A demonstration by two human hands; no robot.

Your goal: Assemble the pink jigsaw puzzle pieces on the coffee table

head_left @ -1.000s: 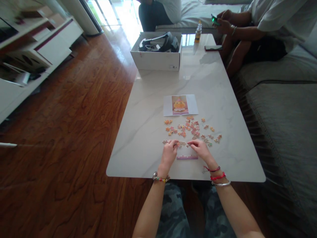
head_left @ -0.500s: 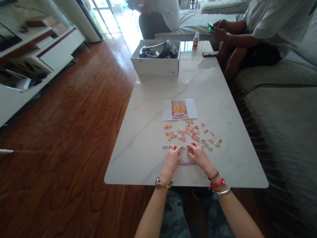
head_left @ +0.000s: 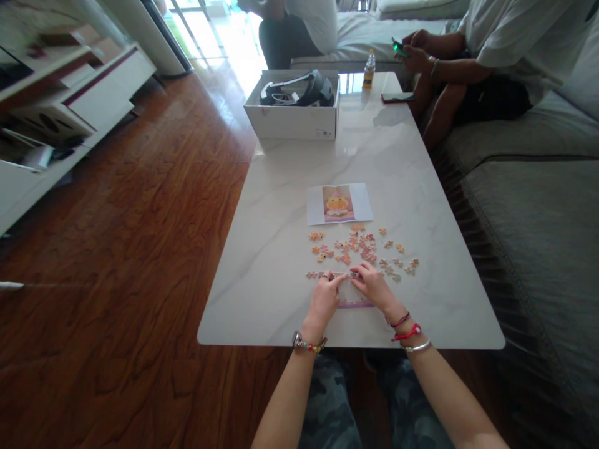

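Observation:
My left hand (head_left: 325,298) is closed, its index finger and thumb pressed on puzzle pieces in a short row. Just to its right, my right hand (head_left: 373,288) pinches a small puzzle piece (head_left: 352,275) at the row's end, mostly covered by the fingertips. The left end of the row, some pale pink puzzle pieces (head_left: 311,274), shows past my left hand. Between my wrists lies a flat purple-edged strip (head_left: 355,305), partly hidden by the hands. Beyond my fingers, loose orange and pink puzzle pieces (head_left: 367,248) are scattered. Paler puzzle pieces (head_left: 388,269) lie to the right.
A printed picture sheet (head_left: 360,202) lies behind the pieces on the white table (head_left: 281,218). Farther back stand a white box (head_left: 290,123) holding a headset and a bottle (head_left: 369,70), near a phone (head_left: 397,98). Two people sit by the sofa (head_left: 528,206), one holding a lit device.
My right hand has moved slightly left, bringing its fingertips nearly against my left index finger at the row. My left hand stays in about the same place. The view has shifted a little.

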